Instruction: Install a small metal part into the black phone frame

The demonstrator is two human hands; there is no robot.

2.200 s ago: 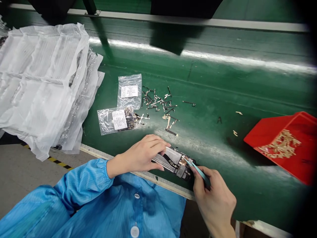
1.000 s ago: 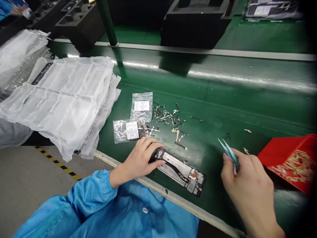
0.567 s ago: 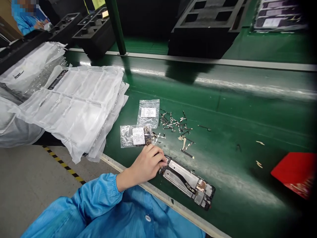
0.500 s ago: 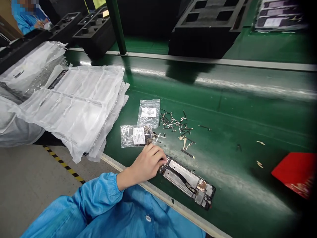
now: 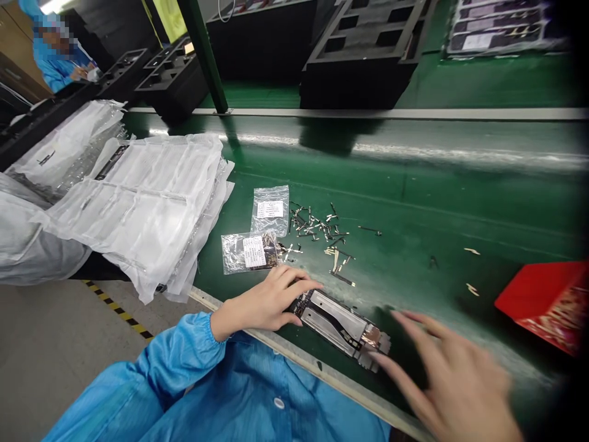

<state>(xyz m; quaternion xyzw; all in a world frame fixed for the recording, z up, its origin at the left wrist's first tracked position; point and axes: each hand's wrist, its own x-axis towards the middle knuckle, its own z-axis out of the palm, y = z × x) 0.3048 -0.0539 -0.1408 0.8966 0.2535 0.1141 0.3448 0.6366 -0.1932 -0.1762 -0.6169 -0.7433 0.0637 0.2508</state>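
An opened phone chassis (image 5: 324,307) lies slanted near the front edge of the green bench, its silver plates, dark ribbon cable and copper-coloured patch facing up. My left hand (image 5: 269,302) grips its left end, thumb on the near side and fingers over the far side. Slightly blurred, my right hand (image 5: 460,374) is beside the chassis's right end, thumb and fingers spread, with nothing held. Just beyond lie small flex-cable pieces (image 5: 340,262) in a loose scatter. Two labelled clear plastic bags, one farther (image 5: 270,212) and one nearer (image 5: 237,253), lie left of them.
White wrapped trays (image 5: 151,202) are stacked on the left. A red box (image 5: 529,294) of small tan strips stands at right. Black foam trays (image 5: 354,73) sit on the green ledge behind, near a green post (image 5: 202,55). At far left is another person (image 5: 59,61).
My right hand has entered from the lower right and reached the chassis's right end. My left hand's fingers have gone from a pinch at the top to spanning its left end.
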